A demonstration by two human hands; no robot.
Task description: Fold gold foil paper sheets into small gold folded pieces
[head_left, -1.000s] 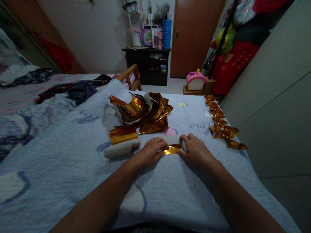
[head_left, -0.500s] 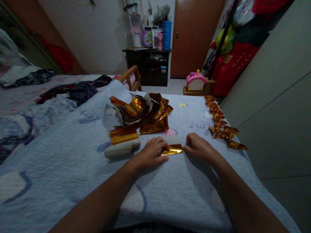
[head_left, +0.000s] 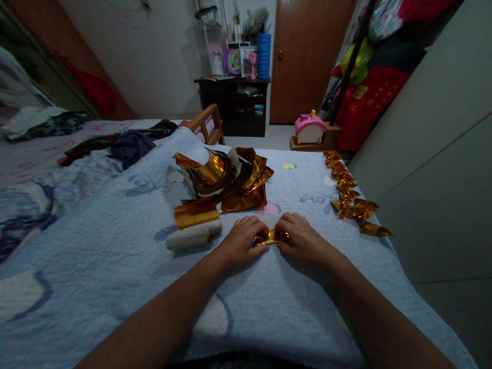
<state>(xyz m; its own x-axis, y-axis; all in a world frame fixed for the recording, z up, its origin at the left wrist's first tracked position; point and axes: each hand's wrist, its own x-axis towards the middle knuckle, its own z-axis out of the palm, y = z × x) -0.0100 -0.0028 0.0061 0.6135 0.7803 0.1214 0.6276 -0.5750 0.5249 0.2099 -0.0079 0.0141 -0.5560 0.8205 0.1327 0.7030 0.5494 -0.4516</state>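
A sheet of gold foil paper (head_left: 272,236) with a pale back lies on the bed, its near edge rolled or folded over with the gold outward. My left hand (head_left: 246,238) grips the left end of that strip between thumb and curled fingers. At the right end, my right hand (head_left: 302,236) pinches it the same way. Left of my hands lies a pale roll of paper (head_left: 188,238) beside a curled gold sheet (head_left: 197,215). Beyond them spreads a loose pile of gold foil sheets (head_left: 215,171).
Folded gold foil pieces (head_left: 346,184) run in a row along the bed's right edge. Rumpled dark clothes (head_left: 130,147) lie at the far left. Past the bed stand a dark cabinet (head_left: 232,110), a pink toy case (head_left: 309,128) and a wooden door (head_left: 307,61).
My right hand has moved left onto the foil sheet's right end and closed on it. The strip's right end now curls up under its fingers. My left hand stays nearly in place.
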